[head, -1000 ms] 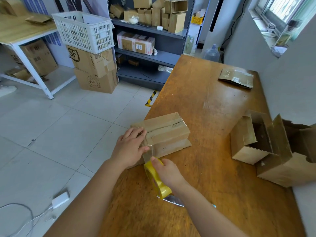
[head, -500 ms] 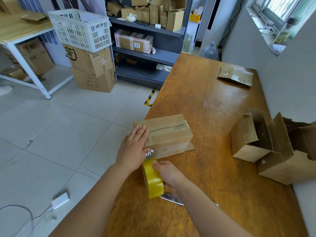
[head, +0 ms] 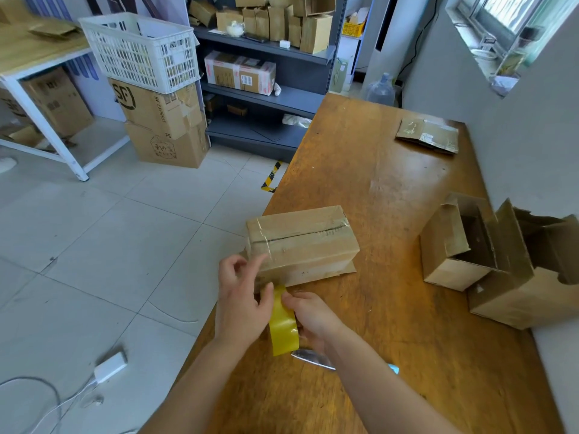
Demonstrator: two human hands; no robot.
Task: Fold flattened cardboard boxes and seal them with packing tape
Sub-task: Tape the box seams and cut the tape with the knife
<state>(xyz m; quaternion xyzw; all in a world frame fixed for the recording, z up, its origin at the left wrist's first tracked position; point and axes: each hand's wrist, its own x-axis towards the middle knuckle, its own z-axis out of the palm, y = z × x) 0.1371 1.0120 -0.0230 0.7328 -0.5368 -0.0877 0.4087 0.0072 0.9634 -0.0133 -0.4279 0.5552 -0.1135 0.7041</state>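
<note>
Two bare hands meet at brown wooden table's [head: 385, 170] near left edge. Right hand [head: 315, 319] grips yellow packing tape roll [head: 282, 325], fingers curled round its side. Left hand [head: 239, 297]: thumb tip against roll's top, fingers loosely bent, closed on nothing. Closed brown cardboard box with taped top seam [head: 302, 242] on table at 12 o'clock from roll, just beyond it. Two open-flapped cardboard boxes [head: 454, 245] at box's 3 o'clock. Flattened taped cardboard [head: 427, 134] at 1 o'clock, far end.

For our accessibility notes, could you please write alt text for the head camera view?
A person's right hand holds a yellow tape roll at the near end of a taped cardboard box on a wooden table; the left hand touches box and roll. Open boxes stand to the right.
</note>
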